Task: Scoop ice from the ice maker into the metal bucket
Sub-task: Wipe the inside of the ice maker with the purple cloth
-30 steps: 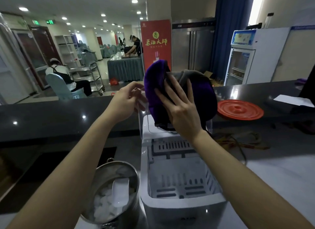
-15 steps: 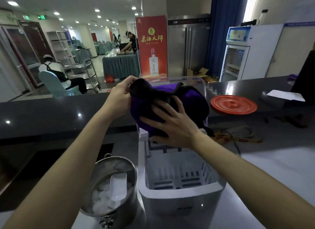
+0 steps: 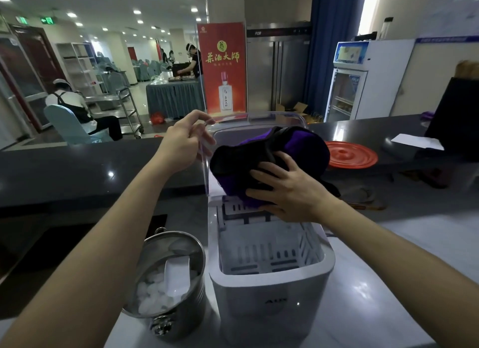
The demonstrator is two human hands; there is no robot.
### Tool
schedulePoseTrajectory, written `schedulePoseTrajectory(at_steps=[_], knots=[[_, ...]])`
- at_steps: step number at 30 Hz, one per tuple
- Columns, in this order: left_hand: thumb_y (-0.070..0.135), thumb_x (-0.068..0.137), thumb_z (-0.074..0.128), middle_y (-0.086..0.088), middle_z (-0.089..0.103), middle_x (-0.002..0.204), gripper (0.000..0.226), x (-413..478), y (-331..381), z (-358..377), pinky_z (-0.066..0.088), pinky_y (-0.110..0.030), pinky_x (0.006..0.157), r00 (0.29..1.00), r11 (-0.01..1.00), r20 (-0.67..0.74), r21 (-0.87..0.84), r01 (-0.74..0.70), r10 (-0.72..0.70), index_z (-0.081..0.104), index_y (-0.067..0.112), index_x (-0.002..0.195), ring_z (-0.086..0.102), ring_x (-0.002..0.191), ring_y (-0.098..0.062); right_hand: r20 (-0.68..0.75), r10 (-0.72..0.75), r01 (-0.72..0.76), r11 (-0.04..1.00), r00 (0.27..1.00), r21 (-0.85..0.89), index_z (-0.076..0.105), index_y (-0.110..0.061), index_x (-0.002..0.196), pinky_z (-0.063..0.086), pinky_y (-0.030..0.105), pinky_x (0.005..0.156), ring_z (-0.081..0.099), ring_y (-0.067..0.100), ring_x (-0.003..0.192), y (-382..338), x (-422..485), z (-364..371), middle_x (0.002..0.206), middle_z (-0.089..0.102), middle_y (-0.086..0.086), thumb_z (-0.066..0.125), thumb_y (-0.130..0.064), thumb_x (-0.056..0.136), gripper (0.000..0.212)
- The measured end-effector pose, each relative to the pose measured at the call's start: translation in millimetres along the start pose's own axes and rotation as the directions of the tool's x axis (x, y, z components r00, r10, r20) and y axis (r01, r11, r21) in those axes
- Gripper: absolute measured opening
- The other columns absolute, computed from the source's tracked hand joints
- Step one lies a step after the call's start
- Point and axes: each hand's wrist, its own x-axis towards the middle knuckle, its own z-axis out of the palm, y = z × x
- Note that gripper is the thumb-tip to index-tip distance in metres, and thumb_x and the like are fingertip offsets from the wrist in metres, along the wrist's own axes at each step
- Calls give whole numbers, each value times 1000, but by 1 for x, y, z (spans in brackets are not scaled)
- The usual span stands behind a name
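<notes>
So the metal bucket sits at the near left of the pale countertop. It's got a pile of ice in it, with a white scoop lying on top. Touching it on the right, or as good as, is the white ice maker, open on top, and you can see down into its slotted basket.

The right hand is over the back of the machine, fingers spread flat and pressing on a bunched purple and black cloth. It's not curled round the cloth.

The left hand is up at the left edge of the clear lid, which stands raised. Its fingers are loosely bent right at that edge, but I honestly can't tell whether they're gripping it or just touching it.

Further back there's a red lid lying flat on the dark counter, off to the right of the cloth.
</notes>
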Motion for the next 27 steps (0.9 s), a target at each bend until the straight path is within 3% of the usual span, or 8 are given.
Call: schedulePoseTrajectory(at_steps=[6, 11, 18, 23, 27], knots=[[17, 117, 39, -7, 79, 92, 25, -2, 5, -1, 66, -52, 68, 1000, 1000, 14, 10, 10, -11, 62, 24, 123, 79, 75, -30, -19, 64, -66, 996, 998, -61, 66, -27, 135, 37, 72, 110, 54, 40, 131, 10, -28, -2, 141, 59, 16, 72, -33, 94, 43], [18, 118, 38, -8, 78, 93, 26, -5, 7, 0, 66, -51, 67, 1000, 1000, 14, 5, 7, -7, 63, 23, 125, 79, 76, -30, -57, 79, -83, 993, 995, -88, 62, -22, 132, 35, 75, 110, 53, 40, 128, 0, -20, 2, 136, 58, 17, 80, -23, 84, 51], [17, 117, 40, -6, 78, 93, 26, -5, 8, 0, 67, -47, 67, 1000, 999, -2, 37, 0, 1, 64, 25, 123, 78, 79, -26, -145, 90, -94, 995, 985, -22, 61, -21, 134, 33, 72, 112, 53, 39, 131, -20, 35, 2, 138, 60, 16, 69, -19, 92, 42], [19, 117, 41, -7, 78, 92, 25, -5, 6, 0, 66, -58, 71, 1000, 1000, -1, 2, 26, -26, 64, 25, 127, 79, 77, -28, -288, 393, -383, 919, 873, 91, 66, -19, 132, 44, 58, 100, 62, 39, 117, 6, 38, -17, 124, 66, 15, 63, -29, 105, 29], [23, 116, 47, -5, 78, 96, 25, -10, 3, 0, 66, -56, 72, 999, 1000, -38, 16, -13, 14, 64, 24, 133, 79, 79, -24, -239, 515, -439, 844, 823, 308, 64, -18, 133, 48, 58, 97, 63, 37, 111, 9, 36, -37, 122, 66, 10, 59, -31, 109, 28]])
